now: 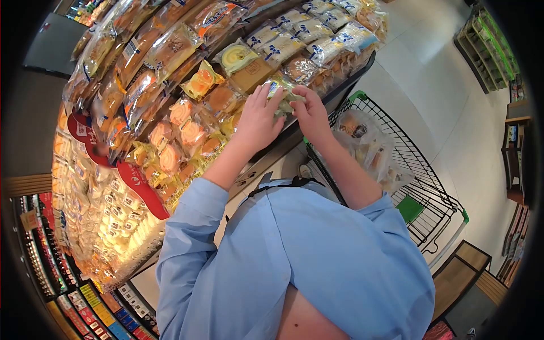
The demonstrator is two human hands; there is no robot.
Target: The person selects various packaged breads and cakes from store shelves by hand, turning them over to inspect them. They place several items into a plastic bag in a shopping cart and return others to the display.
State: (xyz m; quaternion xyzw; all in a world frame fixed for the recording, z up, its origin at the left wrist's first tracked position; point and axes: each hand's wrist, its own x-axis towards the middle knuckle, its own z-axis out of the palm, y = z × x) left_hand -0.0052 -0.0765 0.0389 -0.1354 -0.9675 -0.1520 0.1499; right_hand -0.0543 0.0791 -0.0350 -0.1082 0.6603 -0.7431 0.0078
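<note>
My left hand [258,120] reaches over the bread display with its fingers stretched and apart, resting on or just above wrapped goods. Close to it, my right hand [313,114] has bent fingers at the edge of a clear plastic-wrapped package [279,85] with a yellow-green and blue label. My hands partly cover this package, and its contents cannot be made out. Beside my left hand lie a round wrapped bun [222,99] and a cardboard box [252,73]. White-and-blue bread packs [280,47] sit in rows beyond.
A green-trimmed wire shopping cart [422,164] stands at my right, holding plastic bags [365,141] of goods. Orange swirl rolls [181,112] and long bagged loaves [141,85] fill the display's left side. A red sign [139,187] edges a shelf. Green shelving [487,51] stands far right.
</note>
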